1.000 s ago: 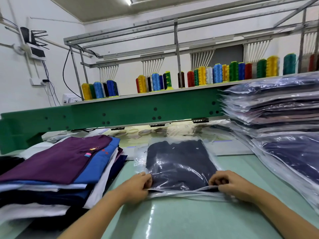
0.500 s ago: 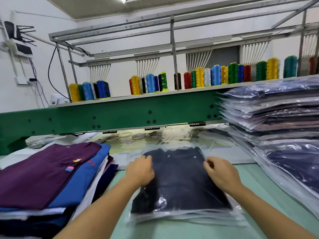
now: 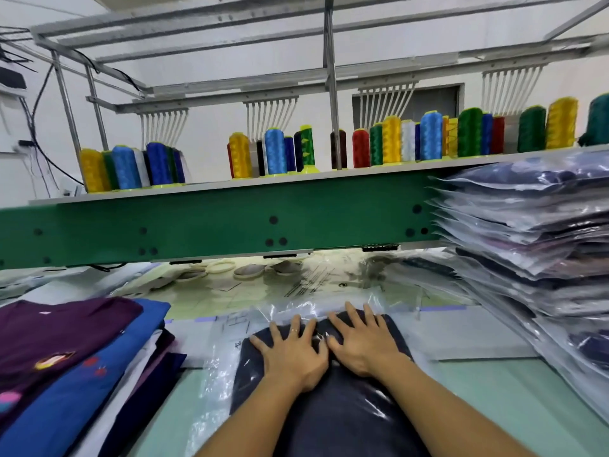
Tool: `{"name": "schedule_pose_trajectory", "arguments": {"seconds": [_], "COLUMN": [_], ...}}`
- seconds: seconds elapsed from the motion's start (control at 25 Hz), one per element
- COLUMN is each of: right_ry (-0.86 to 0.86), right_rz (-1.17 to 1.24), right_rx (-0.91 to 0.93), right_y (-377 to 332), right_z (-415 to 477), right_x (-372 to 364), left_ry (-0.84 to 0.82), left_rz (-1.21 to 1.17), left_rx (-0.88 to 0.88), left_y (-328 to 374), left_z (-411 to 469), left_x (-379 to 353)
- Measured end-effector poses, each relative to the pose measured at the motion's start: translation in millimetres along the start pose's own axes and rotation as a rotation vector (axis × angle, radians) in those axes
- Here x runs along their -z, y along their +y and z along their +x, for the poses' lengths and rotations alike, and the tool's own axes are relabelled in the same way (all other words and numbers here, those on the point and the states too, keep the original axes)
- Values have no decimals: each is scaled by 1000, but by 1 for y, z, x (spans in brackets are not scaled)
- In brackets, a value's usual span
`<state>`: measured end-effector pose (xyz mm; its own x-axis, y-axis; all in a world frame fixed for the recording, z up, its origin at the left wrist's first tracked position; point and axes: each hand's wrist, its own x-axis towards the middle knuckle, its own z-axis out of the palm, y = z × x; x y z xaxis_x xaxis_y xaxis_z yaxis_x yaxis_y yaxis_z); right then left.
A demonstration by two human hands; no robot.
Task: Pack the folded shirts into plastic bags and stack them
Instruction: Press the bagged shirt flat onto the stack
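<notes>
Head view of the packing station. The left hand point(image 3: 290, 354) and the right hand point(image 3: 365, 344) lie side by side, almost touching, palms down with fingers straight and spread. Both press flat on the far half of the dark shirt point(image 3: 346, 417); neither hand grips anything. The shirt sits inside a clear plastic bag point(image 3: 214, 374) on the pale green table point(image 3: 494, 390), directly in front of the person. Its long axis runs away from the body toward the green beam point(image 3: 230, 225) that carries the thread spools point(image 3: 273, 150). A loose margin of plastic projects just beyond the fingertips; which end is the bag's mouth cannot be told. The step in hand appears to be smoothing the pack flat. The stack of packed shirts point(image 3: 527, 242) rises to the right, well apart from the hands, so the right hand is the nearer. The coming move probably calls for a grip on both long edges and a sideways carry to the right. The pile of folded shirts point(image 3: 66, 341), not yet bagged, lies to the left, nearer the left hand.
</notes>
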<state>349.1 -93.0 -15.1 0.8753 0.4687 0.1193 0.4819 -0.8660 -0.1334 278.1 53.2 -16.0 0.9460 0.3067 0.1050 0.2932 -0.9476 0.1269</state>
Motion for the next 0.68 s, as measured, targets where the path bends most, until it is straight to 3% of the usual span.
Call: {"name": "schedule_pose_trajectory", "arguments": {"seconds": [0.4,0.52,0.68], "right_ry": [100,75,132], "right_rz": [-5,-99,-220], "right_rx": [-202,-263,-298], "right_y": [23,23,11], "right_z": [-13,-20,-34], "right_x": [-12,-2,26], "left_ry": [37,-8,39], "left_rz": [-58,41,113], "left_rx": [206,269,229], "left_y": [-46,-50,-36], "left_z": [-3,-10,-29], "left_x": [-4,6,33]}}
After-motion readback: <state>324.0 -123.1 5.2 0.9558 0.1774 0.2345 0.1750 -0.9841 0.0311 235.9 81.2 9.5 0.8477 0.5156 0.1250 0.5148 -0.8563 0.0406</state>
